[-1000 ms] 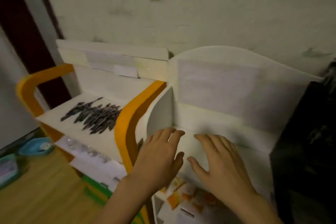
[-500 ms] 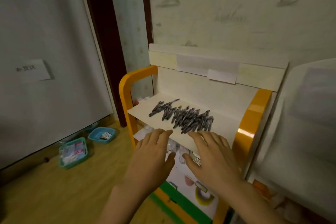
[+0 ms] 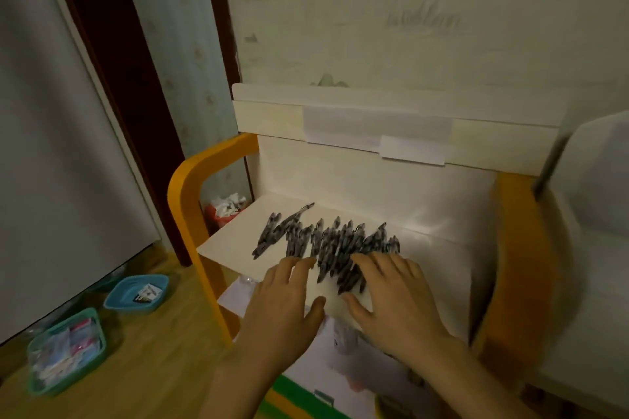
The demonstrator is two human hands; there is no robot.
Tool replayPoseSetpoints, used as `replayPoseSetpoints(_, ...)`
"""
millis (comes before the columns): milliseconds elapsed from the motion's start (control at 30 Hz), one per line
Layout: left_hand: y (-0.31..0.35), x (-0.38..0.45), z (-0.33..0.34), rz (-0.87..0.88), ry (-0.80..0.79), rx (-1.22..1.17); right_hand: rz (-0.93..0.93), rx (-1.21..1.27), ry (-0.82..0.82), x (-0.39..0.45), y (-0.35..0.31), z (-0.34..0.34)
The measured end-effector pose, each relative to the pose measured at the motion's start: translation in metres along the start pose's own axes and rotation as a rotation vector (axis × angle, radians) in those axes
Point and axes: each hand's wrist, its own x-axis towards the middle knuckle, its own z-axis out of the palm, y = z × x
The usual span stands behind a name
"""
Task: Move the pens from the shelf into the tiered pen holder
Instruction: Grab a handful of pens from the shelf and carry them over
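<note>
Two hands reach in palm down, and neither grip holds anything yet. The right hand (image 3: 394,296) has its fingers spread and straight, with the fingertips (image 3: 366,260) lying over the near ends of the right-hand part of the pens (image 3: 326,245); whether they press or only hover I cannot tell. The left hand (image 3: 286,303) is likewise flat and wide, its fingertips at the near left edge of the pile, thumb tucked toward the other hand.

From the right grip the bulk of the pile lies at about eleven o'clock, and from the left grip at about one o'clock, so the pens sit between and just beyond both sets of fingers. The long axes mostly run from near to far, leaning slightly toward one o'clock, roughly in line with the fingers. A couple of strays at the far left slant more steeply. The right hand is the nearer, already overlapping the pens.

All of them lie loose on the white shelf (image 3: 231,248) of the orange-framed stand (image 3: 185,187). The tiered pen holder is not identifiable here. I judge that gathering them calls for the fingers to close crosswise over the barrels.
</note>
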Motion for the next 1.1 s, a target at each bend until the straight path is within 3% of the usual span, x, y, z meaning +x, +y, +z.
replayPoseSetpoints(267, -0.064, 0.124, 0.041, 0.047, -0.115, -0.028, 0.126, 0.006, -0.122, 0.095, 0.028, 0.077)
replayPoseSetpoints(567, -0.09, 0.206, 0.118, -0.045, -0.359, -0.138, 0.287, -0.069, -0.132, 0.137, 0.049, 0.123)
replayPoseSetpoints(900, -0.09, 0.244, 0.172, -0.183, -0.564, -0.038, 0.432, -0.133, -0.122, 0.162, 0.041, 0.153)
replayPoseSetpoints(1100, -0.081, 0.255, 0.182, -0.121, -0.577, -0.006, 0.49, -0.126, -0.119, 0.169, 0.037, 0.166)
